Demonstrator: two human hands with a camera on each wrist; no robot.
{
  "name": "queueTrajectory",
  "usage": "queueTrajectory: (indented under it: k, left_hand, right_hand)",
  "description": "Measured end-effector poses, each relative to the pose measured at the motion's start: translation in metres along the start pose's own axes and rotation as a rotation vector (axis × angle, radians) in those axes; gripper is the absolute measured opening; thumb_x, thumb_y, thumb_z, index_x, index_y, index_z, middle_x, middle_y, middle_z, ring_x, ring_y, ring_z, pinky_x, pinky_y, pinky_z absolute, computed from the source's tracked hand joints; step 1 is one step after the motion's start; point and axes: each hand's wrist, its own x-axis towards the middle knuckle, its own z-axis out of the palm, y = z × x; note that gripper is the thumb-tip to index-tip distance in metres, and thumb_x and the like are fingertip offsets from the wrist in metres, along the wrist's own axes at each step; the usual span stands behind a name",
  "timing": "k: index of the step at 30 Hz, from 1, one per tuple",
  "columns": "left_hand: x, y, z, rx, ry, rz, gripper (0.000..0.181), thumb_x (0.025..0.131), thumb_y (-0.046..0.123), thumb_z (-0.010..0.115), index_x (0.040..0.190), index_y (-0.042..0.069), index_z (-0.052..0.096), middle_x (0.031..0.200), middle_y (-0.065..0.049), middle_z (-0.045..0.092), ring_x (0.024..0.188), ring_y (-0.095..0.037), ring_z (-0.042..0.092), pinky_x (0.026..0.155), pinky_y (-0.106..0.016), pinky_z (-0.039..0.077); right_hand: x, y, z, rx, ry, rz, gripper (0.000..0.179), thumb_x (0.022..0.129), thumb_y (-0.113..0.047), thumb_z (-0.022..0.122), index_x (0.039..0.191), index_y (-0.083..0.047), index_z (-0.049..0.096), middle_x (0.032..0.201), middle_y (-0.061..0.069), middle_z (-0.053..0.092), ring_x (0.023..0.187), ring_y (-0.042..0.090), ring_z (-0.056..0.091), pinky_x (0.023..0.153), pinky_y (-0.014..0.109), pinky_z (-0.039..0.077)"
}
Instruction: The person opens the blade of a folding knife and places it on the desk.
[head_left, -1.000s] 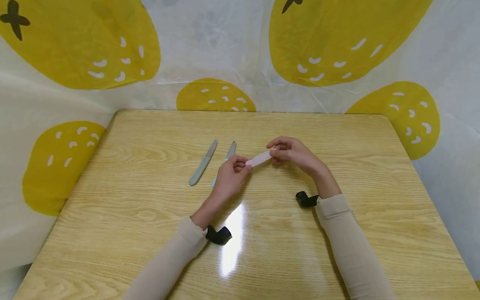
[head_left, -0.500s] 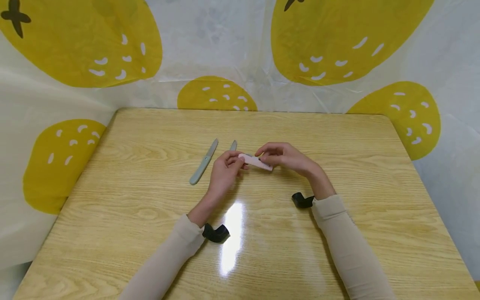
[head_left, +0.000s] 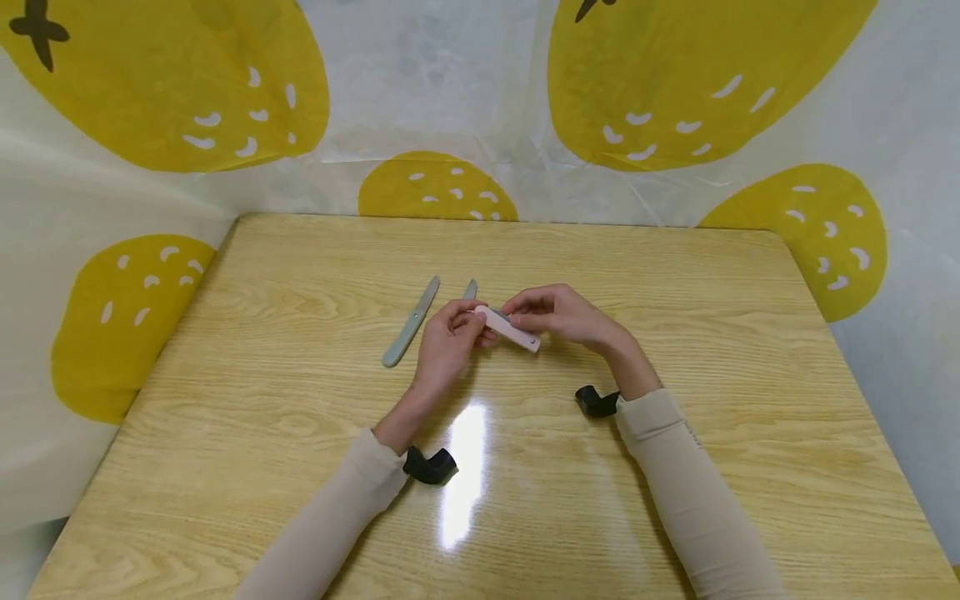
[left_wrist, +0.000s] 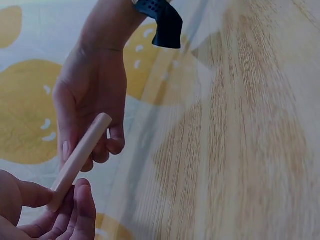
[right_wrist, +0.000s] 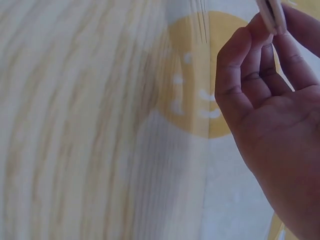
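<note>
In the head view, a pink folding knife (head_left: pixel 513 331) is held above the table, slanting down to the right with a rivet at its right end. A sliver of grey blade shows along its upper edge. My left hand (head_left: pixel 441 346) pinches the knife's left end between thumb and fingers. Thumb and forefinger of my right hand (head_left: pixel 570 318) pinch at its upper edge, by the blade. In the left wrist view, the pink handle (left_wrist: pixel 80 157) slants between both hands. The right wrist view shows only the knife's tip end (right_wrist: pixel 272 17) at my fingertips.
Left of my hands lies an unfolded knife with a grey-green handle (head_left: pixel 405 337). Another knife's blade (head_left: pixel 470 289) shows behind my left hand, which hides its handle. A patterned cloth (head_left: pixel 457 108) hangs behind the wooden table (head_left: pixel 300 333).
The pink knife has turned from slanting up to the right to slanting down to the right, and its rivet now shows. My right hand has moved left along it, closer to my left hand.
</note>
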Motion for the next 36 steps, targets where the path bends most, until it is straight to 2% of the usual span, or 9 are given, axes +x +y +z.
queueTrajectory:
  k: [9, 17, 21, 27, 36]
  left_hand:
    - [0.000, -0.001, -0.002, 0.039, -0.002, 0.008, 0.031, 0.107, 0.009, 0.058, 0.134, -0.005, 0.060, 0.102, -0.021, 0.072, 0.085, -0.024, 0.074, 0.084, -0.043, 0.065]
    - [-0.002, 0.001, -0.003, 0.009, -0.026, -0.007, 0.039, 0.102, 0.003, 0.064, 0.139, -0.005, 0.057, 0.114, -0.018, 0.068, 0.087, -0.012, 0.075, 0.087, -0.045, 0.064]
    - [-0.002, 0.002, -0.004, 0.024, -0.008, -0.004, 0.036, 0.101, 0.003, 0.065, 0.137, -0.003, 0.060, 0.116, -0.019, 0.069, 0.087, -0.012, 0.075, 0.087, -0.047, 0.064]
    - [0.000, 0.001, -0.004, 0.046, 0.057, 0.001, 0.031, 0.099, 0.004, 0.070, 0.129, 0.004, 0.068, 0.115, -0.017, 0.070, 0.088, -0.012, 0.074, 0.084, -0.044, 0.064]
    - [0.001, 0.003, -0.006, -0.013, 0.069, 0.014, 0.036, 0.097, -0.002, 0.069, 0.132, -0.007, 0.063, 0.109, -0.018, 0.070, 0.083, -0.011, 0.073, 0.086, -0.048, 0.064]
  right_hand:
    - [0.002, 0.000, 0.005, 0.023, -0.007, 0.002, 0.028, 0.103, -0.016, 0.066, 0.129, -0.006, 0.071, 0.121, 0.014, 0.075, 0.098, 0.016, 0.071, 0.086, 0.036, 0.060]
    - [0.004, 0.000, 0.011, 0.020, 0.012, -0.029, 0.023, 0.102, -0.013, 0.067, 0.123, -0.005, 0.073, 0.109, 0.013, 0.075, 0.092, 0.016, 0.071, 0.084, 0.033, 0.058]
    - [0.004, -0.002, 0.013, 0.013, 0.039, -0.017, 0.021, 0.102, -0.012, 0.066, 0.120, -0.003, 0.073, 0.104, 0.013, 0.074, 0.090, 0.019, 0.068, 0.082, 0.033, 0.057]
    - [0.004, -0.005, 0.012, 0.015, 0.120, 0.007, 0.019, 0.099, -0.013, 0.066, 0.113, -0.002, 0.073, 0.103, 0.011, 0.072, 0.091, 0.025, 0.064, 0.078, 0.032, 0.054]
    - [0.002, -0.001, 0.011, 0.093, 0.157, 0.017, 0.021, 0.099, -0.013, 0.067, 0.114, 0.002, 0.069, 0.103, 0.018, 0.072, 0.087, 0.018, 0.068, 0.080, 0.033, 0.059]
